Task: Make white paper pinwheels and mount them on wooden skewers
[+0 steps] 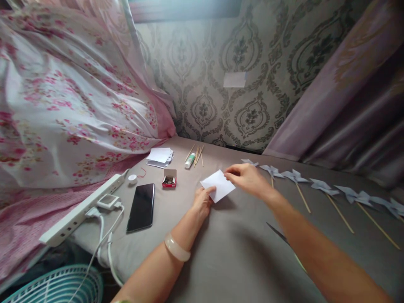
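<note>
A white square of paper (220, 188) is held up over the grey cloth, turned with its corners out. My left hand (203, 199) grips it at the lower left, thumb on top and fingers beneath. At the upper right edge, my right hand (242, 176) is closed in a pinch with its fingertips on the paper. To the right lies a row of white paper pinwheels (295, 176) on thin sticks. A dark pointed blade (277, 232), seemingly of scissors, shows partly under my right forearm. A small red box (169, 181) of small metal pieces stands open further left.
Behind are a stack of white paper (159, 155), a white-and-green glue bottle (190, 160) and several wooden sticks (198, 155). On the left lie a black phone (141, 208), a white round lid (132, 179) and a power strip (83, 209) with cables. A blue basket (53, 286) stands below.
</note>
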Demonstrator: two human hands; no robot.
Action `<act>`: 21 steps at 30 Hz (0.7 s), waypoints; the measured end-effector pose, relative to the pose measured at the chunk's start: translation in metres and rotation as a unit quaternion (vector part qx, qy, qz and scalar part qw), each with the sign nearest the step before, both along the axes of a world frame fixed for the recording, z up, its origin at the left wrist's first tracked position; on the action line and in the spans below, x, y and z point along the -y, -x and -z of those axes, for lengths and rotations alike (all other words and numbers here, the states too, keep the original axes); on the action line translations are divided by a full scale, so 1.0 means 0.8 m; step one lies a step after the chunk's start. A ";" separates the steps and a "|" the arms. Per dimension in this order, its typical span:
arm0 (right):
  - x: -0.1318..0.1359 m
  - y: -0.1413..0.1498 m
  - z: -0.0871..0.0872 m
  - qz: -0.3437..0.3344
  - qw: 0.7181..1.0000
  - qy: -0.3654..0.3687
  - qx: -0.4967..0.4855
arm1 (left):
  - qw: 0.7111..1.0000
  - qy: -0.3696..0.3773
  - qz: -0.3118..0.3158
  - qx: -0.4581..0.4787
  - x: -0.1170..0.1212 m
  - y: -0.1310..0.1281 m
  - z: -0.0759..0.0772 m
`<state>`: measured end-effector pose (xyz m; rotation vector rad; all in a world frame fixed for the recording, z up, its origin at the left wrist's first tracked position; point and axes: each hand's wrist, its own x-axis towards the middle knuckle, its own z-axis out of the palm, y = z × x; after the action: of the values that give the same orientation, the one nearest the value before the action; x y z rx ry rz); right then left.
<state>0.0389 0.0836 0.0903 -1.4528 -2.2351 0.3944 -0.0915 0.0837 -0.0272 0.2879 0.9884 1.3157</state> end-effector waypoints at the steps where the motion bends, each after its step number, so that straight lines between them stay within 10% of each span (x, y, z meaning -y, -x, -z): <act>1: -0.023 0.020 0.002 -0.015 0.999 -0.017 0.039 | 1.000 0.000 0.004 -0.003 0.001 0.000 0.000; 8: -0.129 0.138 0.038 -0.095 0.957 -0.111 0.251 | 0.999 -0.002 0.019 -0.029 0.000 -0.002 0.006; 21: -0.174 0.222 0.094 -0.193 0.896 -0.148 0.371 | 0.998 -0.063 0.025 -0.006 0.016 0.004 -0.003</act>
<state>-0.1388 0.2228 0.0154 -1.0889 -3.0195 -0.4682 -0.0946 0.0712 -0.0245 0.4150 0.9033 1.3337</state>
